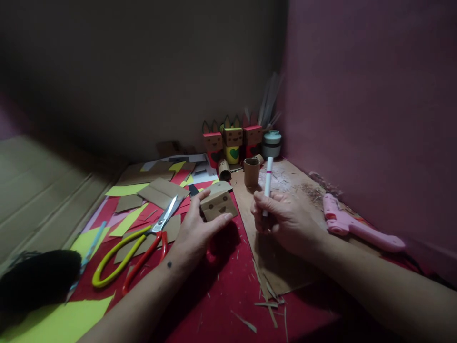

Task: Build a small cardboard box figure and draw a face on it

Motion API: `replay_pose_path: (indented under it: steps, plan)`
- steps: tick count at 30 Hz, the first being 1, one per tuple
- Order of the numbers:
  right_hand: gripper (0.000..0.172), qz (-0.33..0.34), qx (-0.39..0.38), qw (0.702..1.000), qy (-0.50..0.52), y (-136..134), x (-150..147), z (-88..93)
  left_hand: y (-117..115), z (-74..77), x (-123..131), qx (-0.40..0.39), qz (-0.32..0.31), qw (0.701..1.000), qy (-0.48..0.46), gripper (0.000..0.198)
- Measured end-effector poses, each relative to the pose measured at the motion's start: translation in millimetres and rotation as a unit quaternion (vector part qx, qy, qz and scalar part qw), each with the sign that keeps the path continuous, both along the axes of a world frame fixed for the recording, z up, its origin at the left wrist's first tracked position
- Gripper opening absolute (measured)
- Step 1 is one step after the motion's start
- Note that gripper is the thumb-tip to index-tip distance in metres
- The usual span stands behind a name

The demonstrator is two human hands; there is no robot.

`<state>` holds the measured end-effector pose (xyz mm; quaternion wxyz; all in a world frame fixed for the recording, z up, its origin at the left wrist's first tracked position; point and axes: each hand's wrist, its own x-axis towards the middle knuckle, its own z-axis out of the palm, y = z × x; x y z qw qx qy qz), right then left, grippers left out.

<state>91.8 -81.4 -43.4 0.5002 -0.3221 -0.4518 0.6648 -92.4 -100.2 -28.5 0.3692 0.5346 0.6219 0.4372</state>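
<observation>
My left hand (pixel 200 219) grips a small cardboard box (pixel 219 206) from its left side, thumb along the lower front edge. Two dark round eyes and a mouth are drawn on the box's front. In my right hand (pixel 282 216) is a white marker (pixel 268 178) with a pink band, held upright between thumb and fingers, apart from the box. Beyond the hands stands an open cardboard tube (pixel 252 172), and another tube (pixel 224 170) lies on its side. Three finished-looking cardboard figures (pixel 233 138) with drawn faces and pointed ears stand behind them.
Scissors (pixel 157 233) with yellow and red handles lie open left of my left hand, among cardboard pieces (pixel 162 190) and coloured paper. At right are a pink glue gun (pixel 360 226) and a cardboard sheet (pixel 285 271). A teal jar (pixel 272 143) stands at the back; a black fuzzy object (pixel 43 278) lies front left.
</observation>
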Motion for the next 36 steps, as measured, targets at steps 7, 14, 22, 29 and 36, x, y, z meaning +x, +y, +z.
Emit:
replay_pose_path:
  steps: [7, 14, 22, 29, 36]
  plan:
    - [0.048, 0.018, 0.003, 1.0, -0.014, -3, -3, 4.6, 2, -3.6, -2, -0.001, -0.023, 0.999, -0.045, 0.077]
    - [0.035, 0.035, 0.042, 0.998, -0.035, -3, 1, 2.4, 1, -1.4, -2, -0.01, -0.025, 0.998, -0.05, 0.075]
    - [0.036, 0.019, 0.067, 0.997, -0.019, -2, 2, 3.6, 1, -1.1, -2, -0.003, -0.039, 0.998, -0.052, 0.071]
    - [0.077, -0.009, 0.068, 0.998, 0.015, -4, 3, 10.5, 0, -2.2, -3, -0.013, -0.045, 0.995, -0.089, 0.076]
    - [0.041, -0.028, 0.096, 0.991, 0.09, -2, 14, 32.7, -4, 0.5, 1, 0.01, -0.042, 0.998, -0.049, 0.073]
